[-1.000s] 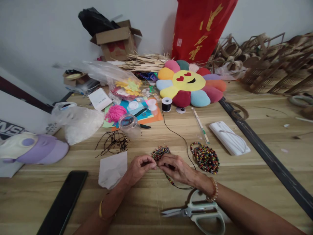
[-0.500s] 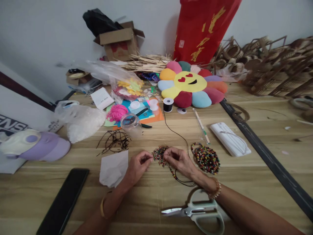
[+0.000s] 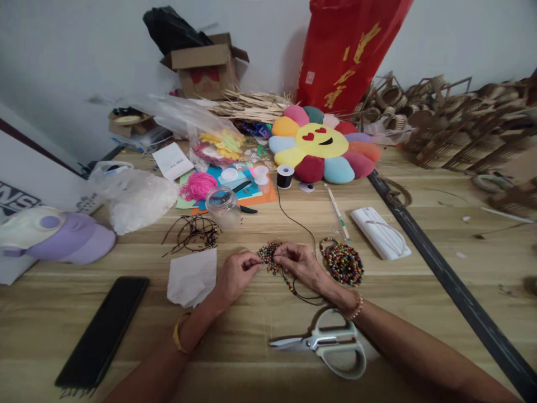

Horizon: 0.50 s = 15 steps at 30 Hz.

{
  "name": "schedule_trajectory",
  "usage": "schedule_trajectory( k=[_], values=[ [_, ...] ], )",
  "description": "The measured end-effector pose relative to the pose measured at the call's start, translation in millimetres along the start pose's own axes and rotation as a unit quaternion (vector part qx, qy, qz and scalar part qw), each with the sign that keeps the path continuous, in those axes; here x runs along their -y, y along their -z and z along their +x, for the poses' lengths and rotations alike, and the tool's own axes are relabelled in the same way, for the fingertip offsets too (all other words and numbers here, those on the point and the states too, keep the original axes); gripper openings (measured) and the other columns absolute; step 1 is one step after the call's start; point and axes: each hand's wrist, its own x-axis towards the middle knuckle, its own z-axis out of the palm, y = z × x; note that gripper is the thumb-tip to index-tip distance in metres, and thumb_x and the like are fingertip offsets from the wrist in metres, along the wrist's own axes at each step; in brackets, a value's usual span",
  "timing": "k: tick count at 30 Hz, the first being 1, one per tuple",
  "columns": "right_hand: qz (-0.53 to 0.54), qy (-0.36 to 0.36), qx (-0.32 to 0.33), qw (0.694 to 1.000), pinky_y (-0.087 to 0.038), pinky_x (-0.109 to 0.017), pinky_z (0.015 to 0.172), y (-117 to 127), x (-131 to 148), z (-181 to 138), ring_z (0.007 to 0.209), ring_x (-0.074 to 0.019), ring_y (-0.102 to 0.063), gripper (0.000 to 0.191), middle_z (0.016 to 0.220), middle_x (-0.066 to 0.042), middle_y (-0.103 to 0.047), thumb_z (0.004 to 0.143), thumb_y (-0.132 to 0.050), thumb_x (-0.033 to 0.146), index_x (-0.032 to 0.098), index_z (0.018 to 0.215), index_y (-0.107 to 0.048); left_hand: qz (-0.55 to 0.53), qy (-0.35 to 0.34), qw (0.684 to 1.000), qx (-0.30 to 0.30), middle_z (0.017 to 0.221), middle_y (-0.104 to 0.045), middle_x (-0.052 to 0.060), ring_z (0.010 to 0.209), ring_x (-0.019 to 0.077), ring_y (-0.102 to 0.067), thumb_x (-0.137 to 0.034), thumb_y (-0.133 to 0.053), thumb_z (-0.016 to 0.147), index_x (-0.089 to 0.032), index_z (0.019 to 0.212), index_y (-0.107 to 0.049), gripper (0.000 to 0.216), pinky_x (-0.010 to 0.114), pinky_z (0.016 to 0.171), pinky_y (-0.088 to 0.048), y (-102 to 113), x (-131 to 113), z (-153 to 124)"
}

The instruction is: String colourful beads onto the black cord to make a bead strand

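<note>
With the fingertips of both hands pinched narrow, anything held being impossible to tell, left hand (image 3: 239,274) at eight o'clock of the bead pile (image 3: 267,255), right hand (image 3: 300,266) over its three-o'clock edge, the beaded cord (image 3: 290,286) at five o'clock is probably best kept slack.

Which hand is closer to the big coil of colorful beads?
Right. The right hand is just left of the coil of beads; the left hand is farther off, left of the small bead pile.

Two hands (image 3: 240,274) (image 3: 301,266), one loose bead pile (image 3: 267,256), one cap (image 3: 62,235)
</note>
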Motion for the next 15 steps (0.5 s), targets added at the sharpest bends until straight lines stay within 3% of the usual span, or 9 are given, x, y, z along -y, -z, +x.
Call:
schedule_trajectory(
  k=[8,15],
  values=[
    [-0.025,0.014,0.038,0.999,-0.032,-0.019,0.045,3.9,-8.4,-1.8,0.050,-0.0078,-0.040,0.023,0.060,0.004,-0.048,0.083,-0.059,0.038,0.015,0.078,-0.056,0.024,-0.001,1.000,0.006,0.069,-0.063,0.002,0.060,0.0131,-0.057,-0.014,-0.065,0.072,-0.016,0.070,-0.068,0.005,0.022,0.058,-0.043,-2.9,0.3,0.4],
    [-0.061,0.053,0.028,0.996,-0.034,-0.021,0.052,1.2,-4.2,-10.7,0.055,-0.0100,-0.043,0.022,0.062,0.003,-0.049,0.085,-0.056,0.036,0.015,0.077,-0.057,0.039,-0.012,0.999,0.021,0.072,-0.062,0.004,0.063,0.0147,-0.058,-0.014,-0.064,0.074,-0.015,0.072,-0.070,0.006,0.023,0.059,-0.042,-2.5,-0.3,-1.2]
  ],
)
